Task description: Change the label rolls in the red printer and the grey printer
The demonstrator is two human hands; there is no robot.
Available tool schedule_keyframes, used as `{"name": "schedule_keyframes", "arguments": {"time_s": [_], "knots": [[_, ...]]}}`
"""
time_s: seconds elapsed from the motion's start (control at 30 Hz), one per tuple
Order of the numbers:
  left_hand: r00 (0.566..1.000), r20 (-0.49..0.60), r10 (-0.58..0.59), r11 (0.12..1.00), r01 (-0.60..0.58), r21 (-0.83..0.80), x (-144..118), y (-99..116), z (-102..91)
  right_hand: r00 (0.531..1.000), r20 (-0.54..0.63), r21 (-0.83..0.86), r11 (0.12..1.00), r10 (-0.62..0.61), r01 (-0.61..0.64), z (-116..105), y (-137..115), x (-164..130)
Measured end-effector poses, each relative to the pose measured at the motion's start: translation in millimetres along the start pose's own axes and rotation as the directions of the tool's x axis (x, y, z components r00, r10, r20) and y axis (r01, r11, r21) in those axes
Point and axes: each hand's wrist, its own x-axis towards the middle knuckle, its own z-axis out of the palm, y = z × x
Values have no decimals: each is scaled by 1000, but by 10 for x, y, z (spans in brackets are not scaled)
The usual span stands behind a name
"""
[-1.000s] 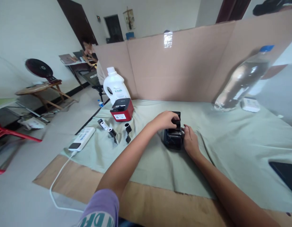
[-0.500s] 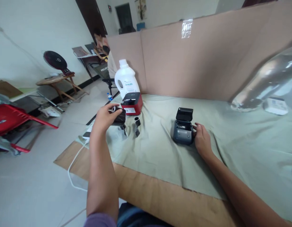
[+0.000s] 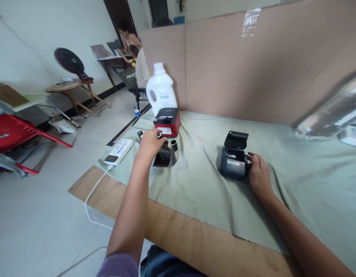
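Left hand on dark roll near the table's left edge; right hand steadying the open printer mid-table.

Left hand [image 3: 150, 144] fingers closed over a dark roll [image 3: 164, 157] beside the small spools [image 3: 174, 145], in front of the red printer [image 3: 167, 122]. Right hand [image 3: 259, 175] fingers rest loosely against the dark printer [image 3: 233, 161], lid up, grasping nothing. Risk, judged: the roll could unwind or knock a spool over; the green cloth [image 3: 296, 181] may bunch and shift the printer.

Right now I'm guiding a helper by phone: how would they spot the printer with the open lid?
Start at the cardboard wall behind the green cloth. Nearer than the wall, the dark printer sits mid-cloth, the right hand touching its right side. Unlike the red printer by the white jug, it is dark grey with its lid flipped up.
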Motion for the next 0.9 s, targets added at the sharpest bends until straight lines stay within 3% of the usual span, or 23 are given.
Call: {"name": "schedule_keyframes", "arguments": {"time_s": [0.13, 0.3, 0.43, 0.57, 0.7, 0.8, 0.9], "knots": [[998, 53, 15, 987, -24, 162, 101, 66, 79, 1000, 2, -4, 1000, -14, 14, -5, 18, 6], [988, 144, -62, 927, 3, 376, 159, 55, 296, 1000, 8, -23, 1000, -18, 18, -7, 30, 10], [983, 146, -108, 910, 38, 414, 125, 14, 389, 1000, 0, -35, 999, -9, 9, -4, 25, 9], [989, 92, -115, 928, 74, 366, 63, 25, 366, 1000, -3, -30, 999, -21, 21, -3, 16, 6], [999, 41, 4, 967, -14, 253, 6, 91, 315, 1000, 4, -25, 1000, -16, 16, -4, 2, 2], [983, 108, 148, 961, -169, 221, -11, 153, 320, 1000, 7, -40, 999, -20, 20, -8, -9, 1], [971, 149, 186, 930, -223, 293, -4, 194, 360, 1000, -3, -41, 999, -30, 30, -7, -10, 5]]}}
